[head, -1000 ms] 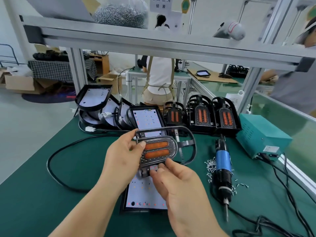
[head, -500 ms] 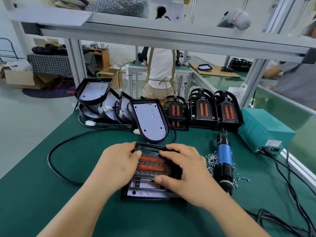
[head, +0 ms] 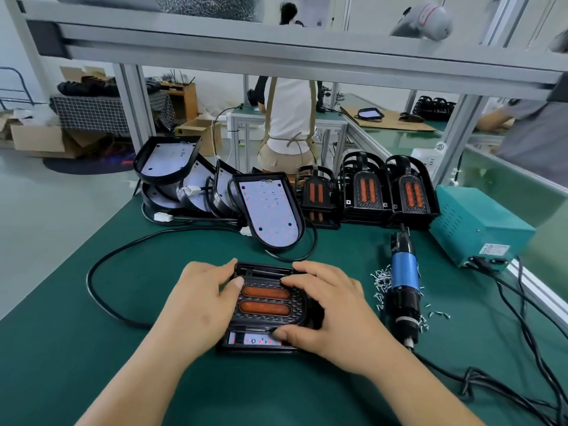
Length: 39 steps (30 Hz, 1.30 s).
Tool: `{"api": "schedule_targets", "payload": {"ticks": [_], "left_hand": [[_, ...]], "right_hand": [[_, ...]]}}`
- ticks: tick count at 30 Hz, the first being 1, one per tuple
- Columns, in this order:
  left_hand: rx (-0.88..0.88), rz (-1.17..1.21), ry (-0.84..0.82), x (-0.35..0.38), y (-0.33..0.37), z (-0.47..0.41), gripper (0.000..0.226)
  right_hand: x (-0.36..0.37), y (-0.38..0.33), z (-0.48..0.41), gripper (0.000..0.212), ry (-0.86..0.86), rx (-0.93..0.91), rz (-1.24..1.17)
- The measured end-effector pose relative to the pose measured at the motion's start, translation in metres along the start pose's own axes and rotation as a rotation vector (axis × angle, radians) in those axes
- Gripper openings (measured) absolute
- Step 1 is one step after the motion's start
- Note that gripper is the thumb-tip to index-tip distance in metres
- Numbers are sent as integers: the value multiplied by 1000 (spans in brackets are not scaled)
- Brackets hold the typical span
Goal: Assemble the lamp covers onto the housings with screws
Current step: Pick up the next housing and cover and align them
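Observation:
A black lamp cover (head: 266, 301) with two orange lenses lies on a black housing (head: 255, 344) on the green mat in front of me. My left hand (head: 199, 305) presses on the cover's left side, thumb on its top. My right hand (head: 325, 305) presses on the right side, with fingers spread over the cover's far edge and near edge. A blue and black electric screwdriver (head: 404, 287) lies to the right, amid a scatter of small screws (head: 381, 279).
Bare housings with white LED boards (head: 270, 210) lean in a row at the back left. Stacks of lamp covers (head: 365, 190) stand behind. A teal power box (head: 479, 226) sits at the right, with black cables (head: 522, 327) trailing across the mat. People work at benches beyond.
One second ago both hands held the cover in the air above the housing. They lowered it onto the housing and now press it flat.

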State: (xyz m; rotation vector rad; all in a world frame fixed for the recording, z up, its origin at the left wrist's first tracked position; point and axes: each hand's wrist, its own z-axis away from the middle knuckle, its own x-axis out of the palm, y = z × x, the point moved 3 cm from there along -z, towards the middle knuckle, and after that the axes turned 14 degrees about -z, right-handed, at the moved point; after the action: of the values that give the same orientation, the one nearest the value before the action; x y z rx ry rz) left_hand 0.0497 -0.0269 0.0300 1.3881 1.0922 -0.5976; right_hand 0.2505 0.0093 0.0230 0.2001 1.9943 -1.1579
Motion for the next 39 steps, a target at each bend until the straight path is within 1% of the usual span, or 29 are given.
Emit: {"api": "schedule_targets", "payload": {"ticks": [4, 6, 9, 10, 12, 13, 16, 18, 19, 21, 23, 25, 26, 28, 30, 33, 36, 39], "left_hand": [[-71, 118, 21, 10, -3, 7, 46], [-125, 202, -4, 14, -3, 10, 48], [-162, 247, -37, 19, -4, 9, 51], [-164, 285, -47, 20, -5, 8, 46], [-143, 383, -86, 24, -4, 8, 23], [-128, 411, -114, 25, -3, 9, 16], [-67, 431, -112, 28, 2, 10, 19], [-45, 459, -92, 30, 4, 10, 22], [-47, 473, -89, 32, 4, 10, 23], [-51, 493, -93, 33, 0, 8, 25], [-61, 533, -89, 32, -6, 3, 25], [-95, 658, -124, 29, -14, -5, 22], [-109, 709, -150, 26, -19, -8, 21], [-119, 760, -190, 22, -27, -14, 21], [-109, 803, -215, 21, -32, -16, 22], [-72, 869, -231, 23, -34, -15, 23], [-22, 915, -221, 21, -33, -16, 28], [16, 961, -198, 18, -32, -18, 35]], "right_hand": [[1, 2, -1, 77, -13, 7, -24], [2, 3, -2, 75, -23, 3, -41], [4, 3, -1, 72, -55, 9, -34], [5, 3, -1, 72, -65, 14, -28], [6, 3, 1, 72, -75, 18, 7], [7, 4, 2, 73, -80, 24, 43], [11, 4, 4, 78, -100, 37, 193], [13, 4, 4, 78, -104, 40, 216], [12, 5, 4, 80, -96, 41, 187], [6, 5, 4, 86, -31, 67, 8], [-5, 12, 3, 84, 121, 155, -250], [-14, 24, 3, 67, 272, 301, -474], [-15, 31, 2, 58, 294, 381, -536], [-9, 39, 2, 52, 235, 520, -571], [1, 42, 2, 50, 171, 602, -684], [9, 34, -2, 39, 150, 612, -835], [10, 27, -2, 18, 168, 583, -991], [10, 25, -1, 12, 205, 590, -1141]]}}
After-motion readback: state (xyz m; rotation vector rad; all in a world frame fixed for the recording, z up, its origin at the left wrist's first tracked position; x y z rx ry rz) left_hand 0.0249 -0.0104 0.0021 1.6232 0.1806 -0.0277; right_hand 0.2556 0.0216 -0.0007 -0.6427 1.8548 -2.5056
